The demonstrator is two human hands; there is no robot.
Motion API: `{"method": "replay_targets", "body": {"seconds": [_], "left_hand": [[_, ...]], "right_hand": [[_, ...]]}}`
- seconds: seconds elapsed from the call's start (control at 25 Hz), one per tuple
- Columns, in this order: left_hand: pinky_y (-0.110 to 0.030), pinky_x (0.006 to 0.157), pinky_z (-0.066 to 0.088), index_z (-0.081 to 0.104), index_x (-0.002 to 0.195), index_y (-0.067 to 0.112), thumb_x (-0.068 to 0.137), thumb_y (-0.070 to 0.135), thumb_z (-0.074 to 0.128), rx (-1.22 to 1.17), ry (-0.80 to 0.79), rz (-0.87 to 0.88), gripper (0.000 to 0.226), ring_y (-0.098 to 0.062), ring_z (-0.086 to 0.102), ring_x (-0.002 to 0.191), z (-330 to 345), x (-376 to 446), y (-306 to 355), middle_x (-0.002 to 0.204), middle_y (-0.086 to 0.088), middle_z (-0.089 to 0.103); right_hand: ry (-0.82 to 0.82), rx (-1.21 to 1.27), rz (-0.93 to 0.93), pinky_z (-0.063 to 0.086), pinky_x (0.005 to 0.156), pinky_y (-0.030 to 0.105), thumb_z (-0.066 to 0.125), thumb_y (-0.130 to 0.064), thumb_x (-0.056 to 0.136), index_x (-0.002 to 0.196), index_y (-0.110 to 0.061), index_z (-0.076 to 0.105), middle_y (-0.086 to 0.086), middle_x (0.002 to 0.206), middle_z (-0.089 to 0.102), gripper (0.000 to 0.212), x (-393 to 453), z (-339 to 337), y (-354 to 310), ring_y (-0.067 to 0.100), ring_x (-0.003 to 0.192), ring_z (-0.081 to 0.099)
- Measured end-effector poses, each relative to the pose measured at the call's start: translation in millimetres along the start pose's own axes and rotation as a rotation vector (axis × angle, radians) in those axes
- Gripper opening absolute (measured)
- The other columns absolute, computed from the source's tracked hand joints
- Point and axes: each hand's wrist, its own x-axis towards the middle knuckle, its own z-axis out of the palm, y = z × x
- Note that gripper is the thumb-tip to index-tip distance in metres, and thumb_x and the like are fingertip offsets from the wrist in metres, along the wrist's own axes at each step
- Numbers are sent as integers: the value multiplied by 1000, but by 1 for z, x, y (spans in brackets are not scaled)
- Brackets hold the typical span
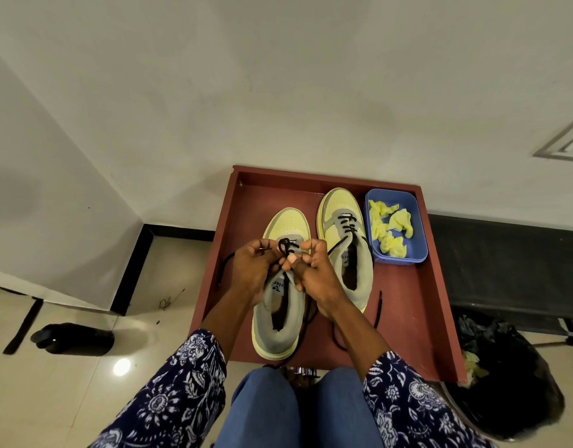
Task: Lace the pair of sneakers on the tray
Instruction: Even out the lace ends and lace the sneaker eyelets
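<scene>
Both hands, left hand [249, 270] and right hand [314, 270], pinching black lace [286, 245] over left sneaker [280, 286] on red tray [407, 302]; right sneaker [343, 240] alongside, near blue tub [417, 240].

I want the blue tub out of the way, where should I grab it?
Take the blue tub by its near rim, coming from above on the tray's open near side. The right sneaker crowds its left wall, and the crumpled yellow paper inside sits low, leaving the rim free for a grip.
</scene>
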Motion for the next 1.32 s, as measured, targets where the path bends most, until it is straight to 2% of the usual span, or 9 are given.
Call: {"method": "replay_targets", "body": {"seconds": [0.2,0.28,0.4,0.76,0.92,1.0,1.12,1.24,1.32], "left_hand": [[-23,55,55,62,81,1,88,-7,49,-6,-161,-33,17,-13,61,49,-6,-2,5,55,-6,64],[-23,58,55,63,78,2,89,-7,46,-10,-174,-46,22,-14,61,52,-8,-2,7,57,-7,64],[-24,61,54,64,73,4,89,3,54,-31,-170,-32,18,-14,62,56,-7,-3,5,61,-7,66],[-24,59,55,62,75,5,89,12,58,41,65,52,16,-12,63,56,4,2,-8,68,-8,65],[-20,57,54,60,77,6,88,10,60,143,133,56,11,-12,62,60,6,6,-8,73,-8,63],[-20,55,53,56,79,11,85,7,63,169,152,76,11,-12,62,60,6,6,-8,74,-8,61],[-26,62,55,58,79,16,83,11,65,376,157,164,10,-16,62,66,4,6,-6,75,-6,63],[-12,58,47,67,87,9,88,15,60,729,100,298,10,-11,60,65,4,2,2,76,-2,65],[-16,59,45,69,94,6,91,15,55,883,25,352,17,-17,62,70,2,-1,7,81,-6,68]], "right_hand": [[-33,5,86,32,39,13,46,-8,96,113,-11,43,3,71,58,18,4,-3,-6,-1,35,41],[-23,5,92,31,37,13,48,-9,95,106,-12,49,3,69,57,12,5,-2,-8,0,34,38],[14,45,87,31,38,14,50,-8,94,94,-14,52,5,67,57,6,4,1,-7,0,34,39],[61,85,18,37,46,9,48,-3,93,86,-14,52,1,64,56,13,0,7,0,-3,42,46],[95,69,-35,36,45,8,49,-2,92,87,-12,55,-11,53,56,13,0,9,6,-4,40,48],[104,68,-52,40,51,10,51,-4,92,90,-13,58,-8,60,60,12,2,10,9,-4,47,52],[123,50,-75,49,65,17,52,-6,92,88,-18,62,0,74,66,16,3,11,14,3,65,61],[137,43,-93,51,73,22,54,-6,91,85,-23,64,1,77,67,21,2,10,14,10,73,62],[132,56,-96,52,77,22,55,-5,91,85,-23,65,1,80,68,22,1,8,12,12,78,63]]}}
